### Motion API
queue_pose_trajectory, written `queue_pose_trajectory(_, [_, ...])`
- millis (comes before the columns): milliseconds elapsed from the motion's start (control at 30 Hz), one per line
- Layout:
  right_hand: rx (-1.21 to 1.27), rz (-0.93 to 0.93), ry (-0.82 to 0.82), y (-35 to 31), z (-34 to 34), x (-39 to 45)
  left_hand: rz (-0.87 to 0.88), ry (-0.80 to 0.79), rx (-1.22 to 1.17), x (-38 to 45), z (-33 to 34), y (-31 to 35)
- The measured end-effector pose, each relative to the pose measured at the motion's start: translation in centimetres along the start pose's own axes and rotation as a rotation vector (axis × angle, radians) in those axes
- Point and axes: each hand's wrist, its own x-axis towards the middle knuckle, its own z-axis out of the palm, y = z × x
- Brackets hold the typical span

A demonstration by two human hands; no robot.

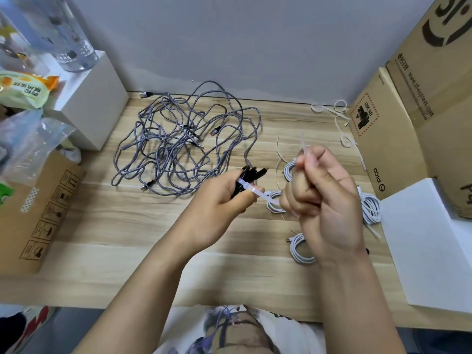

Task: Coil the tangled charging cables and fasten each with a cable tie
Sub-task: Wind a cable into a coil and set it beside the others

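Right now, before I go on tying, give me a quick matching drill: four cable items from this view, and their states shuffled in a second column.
Things:
1. grey braided cables
2. black cable bundle
3. white cables
4. spare cable ties

States:
A. coiled, lying on the desk under the right hand
B. loose by the cardboard box
C. tangled heap on the desk
D. gripped in the left hand, white tie around it

Pairs: 1-C, 2-D, 3-A, 4-B

A cluttered home desk: wooden top [102, 226], shipping cartons [421, 103], snack bags [23, 90].
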Motion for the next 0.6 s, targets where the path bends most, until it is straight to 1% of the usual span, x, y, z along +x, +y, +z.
queue_pose_trajectory(67, [0.043,0.038,-0.043,-0.6,0.3,-0.3,0.018,0.007,0.037,-0.2,0.0,0.4])
queue_pose_trajectory(167, [0.12,0.096,-0.084,-1.4,1.2,-1.2,0.035,0.036,0.215,-0.1,0.3,0.3])
queue_pose_trajectory(233, [0.118,0.109,-0.106,-1.7,1.9,-1.8,0.027,0.009,0.224,0.0,0.5,0.2])
queue_pose_trajectory(367, [0.104,0.114,-0.088,-2.0,1.9,-2.1,0.03,-0.031,0.216,0.2,0.8,0.6])
queue_pose_trajectory(467, [0.057,0.085,-0.14,-2.4,1.3,-1.9,0.014,-0.072,0.095,0.1,0.6,0.8])
queue_pose_trajectory(600, [-0.143,0.014,-0.134,-2.3,0.2,-1.4,-0.027,-0.13,-0.142,-0.4,-0.1,1.3])
